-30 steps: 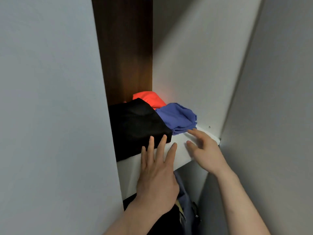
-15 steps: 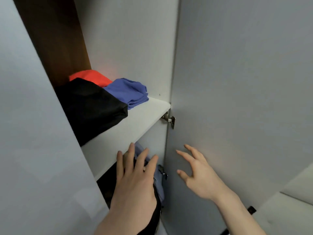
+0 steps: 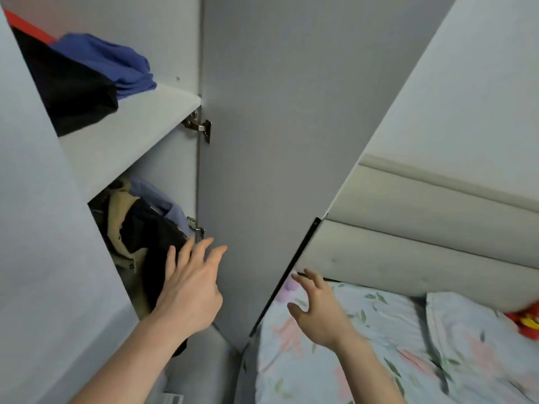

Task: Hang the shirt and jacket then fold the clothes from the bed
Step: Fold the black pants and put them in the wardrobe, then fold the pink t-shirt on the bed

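Observation:
On the white wardrobe shelf point(image 3: 128, 132) at the upper left lie folded clothes: a black piece point(image 3: 70, 91), a blue piece point(image 3: 116, 62) and a red piece point(image 3: 26, 24) behind them. Below the shelf hang a dark and tan jacket point(image 3: 137, 237) and a light blue shirt point(image 3: 157, 196). My left hand point(image 3: 189, 290) hovers with spread fingers in front of the hanging jacket, holding nothing. My right hand point(image 3: 318, 310) is also empty, fingers spread, just right of the open wardrobe door's edge point(image 3: 288, 272), above the bed.
The grey wardrobe door point(image 3: 277, 141) stands open between my hands, with hinges point(image 3: 198, 126) on its left. A bed with floral sheet point(image 3: 350, 360) and pillow point(image 3: 481, 345) fills the lower right, a padded headboard point(image 3: 423, 228) behind it. A red object point(image 3: 525, 322) lies at the right edge.
Both hands have left the shelf and dropped lower. The view swung right and down, bringing the bed and door edge into sight. My right hand moved past the door edge.

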### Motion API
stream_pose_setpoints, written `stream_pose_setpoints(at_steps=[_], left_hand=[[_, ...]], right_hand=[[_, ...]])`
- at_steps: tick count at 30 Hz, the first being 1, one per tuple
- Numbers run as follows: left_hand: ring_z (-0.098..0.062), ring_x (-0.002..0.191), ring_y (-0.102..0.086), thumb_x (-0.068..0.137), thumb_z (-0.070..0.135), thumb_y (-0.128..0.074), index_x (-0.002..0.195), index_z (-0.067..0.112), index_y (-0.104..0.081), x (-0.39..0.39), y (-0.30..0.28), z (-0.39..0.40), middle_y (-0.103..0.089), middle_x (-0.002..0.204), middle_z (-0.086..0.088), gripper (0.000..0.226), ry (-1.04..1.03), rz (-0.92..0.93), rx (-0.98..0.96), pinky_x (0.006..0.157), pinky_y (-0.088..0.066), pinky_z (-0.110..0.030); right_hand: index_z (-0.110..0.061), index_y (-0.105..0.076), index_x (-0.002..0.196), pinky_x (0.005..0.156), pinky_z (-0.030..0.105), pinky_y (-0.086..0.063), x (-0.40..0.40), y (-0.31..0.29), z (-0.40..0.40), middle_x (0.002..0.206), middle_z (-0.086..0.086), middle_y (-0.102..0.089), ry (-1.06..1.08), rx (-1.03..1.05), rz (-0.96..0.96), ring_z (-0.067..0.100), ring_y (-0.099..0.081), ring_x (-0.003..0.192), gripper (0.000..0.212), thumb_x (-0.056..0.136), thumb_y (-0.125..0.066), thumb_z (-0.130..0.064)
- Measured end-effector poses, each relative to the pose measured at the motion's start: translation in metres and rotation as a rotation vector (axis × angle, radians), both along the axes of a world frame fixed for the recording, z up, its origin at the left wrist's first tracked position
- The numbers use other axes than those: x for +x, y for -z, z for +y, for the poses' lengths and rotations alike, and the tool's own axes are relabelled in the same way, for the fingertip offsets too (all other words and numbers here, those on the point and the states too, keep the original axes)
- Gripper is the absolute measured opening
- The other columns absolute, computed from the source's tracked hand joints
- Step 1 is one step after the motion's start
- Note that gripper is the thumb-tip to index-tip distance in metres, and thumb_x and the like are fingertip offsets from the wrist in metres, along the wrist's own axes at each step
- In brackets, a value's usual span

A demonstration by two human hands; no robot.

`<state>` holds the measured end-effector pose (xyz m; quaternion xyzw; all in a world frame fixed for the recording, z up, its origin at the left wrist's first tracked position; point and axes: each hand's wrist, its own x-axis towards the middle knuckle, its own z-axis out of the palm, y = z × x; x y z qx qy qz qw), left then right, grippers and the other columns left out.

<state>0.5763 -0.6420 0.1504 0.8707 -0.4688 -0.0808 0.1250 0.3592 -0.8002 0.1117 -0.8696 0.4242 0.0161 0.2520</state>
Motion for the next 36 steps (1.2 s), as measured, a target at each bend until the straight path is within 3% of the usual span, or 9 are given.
stream_pose_setpoints(at_steps=[8,16,20,24,32,36], left_hand=[[-0.026,0.157,0.007,0.097,0.016,-0.046,0.160,0.035,-0.016,-0.067,0.005,-0.012,-0.004,0.169,0.004,0.073,0.332,-0.058,0.087,0.127,0.003,-0.051],[-0.026,0.157,0.015,0.104,0.023,-0.039,0.163,0.034,-0.007,-0.147,0.001,-0.040,0.005,0.170,0.002,0.068,0.656,-0.064,0.142,0.126,0.010,-0.051],[-0.026,0.157,0.010,0.103,0.026,-0.040,0.160,0.034,-0.015,-0.171,0.000,-0.054,-0.001,0.169,0.002,0.063,0.833,-0.090,0.123,0.126,0.007,-0.049],[-0.028,0.157,0.011,0.103,0.027,-0.039,0.160,0.037,-0.013,-0.192,0.009,-0.059,0.001,0.169,0.003,0.064,0.994,-0.095,0.128,0.126,0.004,-0.050],[-0.029,0.158,0.011,0.104,0.030,-0.040,0.162,0.037,-0.011,-0.242,0.035,-0.030,0.004,0.171,0.003,0.065,1.225,-0.045,0.241,0.127,0.006,-0.051],[-0.029,0.158,0.014,0.106,0.032,-0.037,0.162,0.038,-0.009,-0.276,0.030,-0.009,0.006,0.172,0.002,0.063,1.352,-0.107,0.261,0.126,0.009,-0.051]], right_hand=[[-0.034,-0.023,0.161,0.124,0.042,-0.027,-0.135,0.010,0.056,0.172,-0.005,-0.004,0.258,0.058,0.102,0.022,-0.012,0.157,0.072,0.099,-0.057,-0.046],[-0.036,-0.019,0.162,0.126,0.044,-0.021,-0.244,-0.013,0.115,0.173,-0.005,-0.002,0.555,0.060,0.107,0.023,-0.009,0.158,0.074,0.099,-0.054,-0.052],[-0.037,-0.017,0.162,0.127,0.043,-0.018,-0.266,-0.021,0.155,0.172,-0.006,-0.001,0.722,0.085,0.092,0.022,-0.006,0.159,0.073,0.100,-0.052,-0.053],[-0.039,-0.018,0.162,0.127,0.044,-0.020,-0.276,-0.020,0.215,0.172,-0.008,0.000,0.907,0.149,0.089,0.020,-0.011,0.158,0.073,0.099,-0.053,-0.055],[-0.041,-0.017,0.161,0.128,0.043,-0.017,-0.295,-0.027,0.338,0.172,-0.011,0.003,1.178,0.230,0.107,0.018,-0.001,0.159,0.073,0.099,-0.052,-0.057],[-0.042,-0.017,0.161,0.128,0.043,-0.016,-0.307,-0.023,0.397,0.172,-0.011,0.003,1.337,0.246,0.084,0.018,-0.001,0.159,0.073,0.098,-0.052,-0.057]])
